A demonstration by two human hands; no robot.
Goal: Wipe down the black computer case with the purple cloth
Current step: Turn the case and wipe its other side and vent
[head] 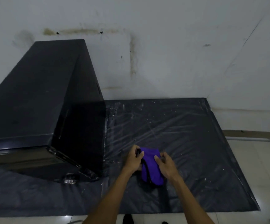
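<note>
Dark sheeting (187,126) is spread underfoot; the purple cloth (152,168) is gripped by left hand (133,159) and right hand (166,165); the black computer case (42,102) is set leftward, nearer the left hand.

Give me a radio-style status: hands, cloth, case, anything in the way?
Left hand and right hand both grip the purple cloth. Cloth right of the black computer case, not touching it. Nothing seen between them.

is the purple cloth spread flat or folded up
Folded: the purple fabric cloth is doubled over, gripped between the left hand and right hand.
</note>
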